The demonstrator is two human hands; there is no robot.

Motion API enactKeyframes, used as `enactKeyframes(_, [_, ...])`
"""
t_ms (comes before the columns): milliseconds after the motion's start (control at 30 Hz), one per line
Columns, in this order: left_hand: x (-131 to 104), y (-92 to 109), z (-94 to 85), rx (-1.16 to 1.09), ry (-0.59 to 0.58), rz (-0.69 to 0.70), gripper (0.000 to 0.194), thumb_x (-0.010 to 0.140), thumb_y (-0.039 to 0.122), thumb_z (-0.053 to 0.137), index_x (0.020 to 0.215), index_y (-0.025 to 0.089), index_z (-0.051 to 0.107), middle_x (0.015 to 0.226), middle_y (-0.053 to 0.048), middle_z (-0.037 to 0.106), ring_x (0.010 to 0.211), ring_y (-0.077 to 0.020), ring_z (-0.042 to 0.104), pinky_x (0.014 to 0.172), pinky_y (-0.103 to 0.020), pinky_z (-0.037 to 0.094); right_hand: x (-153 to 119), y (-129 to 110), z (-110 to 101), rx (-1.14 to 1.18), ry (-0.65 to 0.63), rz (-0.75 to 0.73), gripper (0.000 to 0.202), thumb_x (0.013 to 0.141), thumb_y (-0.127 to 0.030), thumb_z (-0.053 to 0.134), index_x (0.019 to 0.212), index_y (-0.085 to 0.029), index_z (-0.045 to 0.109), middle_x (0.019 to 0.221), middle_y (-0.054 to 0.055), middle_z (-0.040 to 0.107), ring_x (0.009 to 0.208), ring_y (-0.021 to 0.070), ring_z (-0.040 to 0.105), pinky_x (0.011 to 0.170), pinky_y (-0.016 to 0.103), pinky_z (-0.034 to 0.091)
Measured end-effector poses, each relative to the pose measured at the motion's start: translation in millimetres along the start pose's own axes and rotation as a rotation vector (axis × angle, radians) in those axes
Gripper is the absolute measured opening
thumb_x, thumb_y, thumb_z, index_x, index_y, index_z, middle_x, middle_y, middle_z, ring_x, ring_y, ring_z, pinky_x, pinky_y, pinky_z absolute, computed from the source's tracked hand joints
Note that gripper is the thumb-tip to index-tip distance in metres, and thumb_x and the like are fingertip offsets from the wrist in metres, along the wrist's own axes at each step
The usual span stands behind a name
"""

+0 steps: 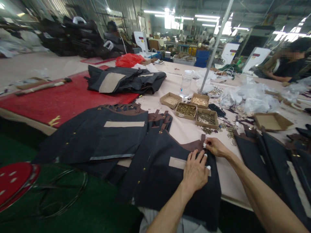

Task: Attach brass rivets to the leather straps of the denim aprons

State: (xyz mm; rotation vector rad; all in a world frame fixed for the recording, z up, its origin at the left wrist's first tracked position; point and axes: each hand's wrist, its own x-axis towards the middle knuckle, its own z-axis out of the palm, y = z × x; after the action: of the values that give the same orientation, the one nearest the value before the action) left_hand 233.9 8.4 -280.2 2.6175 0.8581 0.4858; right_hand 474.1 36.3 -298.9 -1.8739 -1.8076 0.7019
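A dark panel of cloth with brown trim [160,165] lies over the table's front edge, a beige strip [177,162] across it. My left hand [196,171] rests on this panel with its fingers spread, partly covering the strip. White covers sit on some fingertips. At the panel's upper right corner, my right hand [215,147] is closed in a pinch right beside a short brown strap [203,138]. What lies between those fingertips is hidden. Small brass-coloured studs [144,169] dot the panel's left part.
Further similar panels [97,132] overlap on the left, and more [255,155] lie at right. Beyond my hands stand cardboard trays of small metal parts [206,117], a clear plastic jar [186,84] and a slanting pole [216,45]. A red stool [16,181] is at lower left.
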Motion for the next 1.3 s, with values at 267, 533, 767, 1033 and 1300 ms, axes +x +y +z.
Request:
enactKeyframes(267, [-1.7, 0.1, 2.7, -0.004, 0.017, -0.010, 0.049, 0.096, 0.035, 0.054, 0.144, 0.023, 0.053, 0.158, -0.004, 0.043, 0.146, -0.0310, 0.032, 0.123, -0.051, 0.027, 17.3, 11.6, -8.8, 0.149, -0.030, 0.187, 0.013, 0.066, -0.025, 0.065, 0.069, -0.014, 0.071, 0.063, 0.002, 0.066, 0.059, 0.0134, 0.054, 0.055, 0.024, 0.037])
enactKeyframes(533, [-2.5, -0.9, 2.0, -0.004, 0.021, 0.000, 0.048, 0.098, 0.037, 0.052, 0.144, 0.023, 0.053, 0.158, -0.005, 0.043, 0.146, -0.0312, 0.033, 0.123, -0.052, 0.027, 37.0, 19.3, -17.6, 0.241, -0.210, 0.240, 0.022, 0.062, -0.034, 0.078, 0.068, -0.014, 0.069, 0.057, 0.002, 0.065, 0.051, 0.0129, 0.056, 0.049, 0.022, 0.040])
enactKeyframes(767, [0.2, -3.6, 6.4, -0.022, 0.014, -0.003, 0.050, 0.097, 0.036, 0.052, 0.145, 0.022, 0.052, 0.160, -0.004, 0.040, 0.147, -0.0318, 0.031, 0.124, -0.052, 0.026, 62.3, 37.3, -11.5, -0.033, -0.254, 0.347, 0.029, 0.058, -0.038, 0.087, 0.066, -0.015, 0.071, 0.051, 0.003, 0.065, 0.045, 0.0132, 0.056, 0.043, 0.021, 0.036])
enactKeyframes(1033, [-6.0, 2.0, -0.3, 0.005, 0.018, -0.002, 0.049, 0.096, 0.037, 0.052, 0.143, 0.023, 0.054, 0.157, -0.005, 0.044, 0.145, -0.0312, 0.033, 0.122, -0.053, 0.029, 55.4, 21.2, -12.8, -0.009, -0.221, 0.376, 0.034, 0.054, -0.040, 0.090, 0.062, -0.016, 0.066, 0.044, 0.001, 0.059, 0.042, 0.0116, 0.053, 0.043, 0.020, 0.036])
enactKeyframes(1300, [-19.4, -4.4, 3.3, -0.028, 0.068, -0.006, 0.046, 0.097, 0.040, 0.050, 0.140, 0.024, 0.056, 0.155, -0.005, 0.047, 0.144, -0.0302, 0.036, 0.122, -0.050, 0.030, 33.2, 24.8, -23.0, 0.170, 0.005, 0.235, 0.018, 0.067, -0.034, 0.067, 0.067, -0.017, 0.062, 0.054, 0.001, 0.063, 0.049, 0.0138, 0.057, 0.048, 0.022, 0.041])
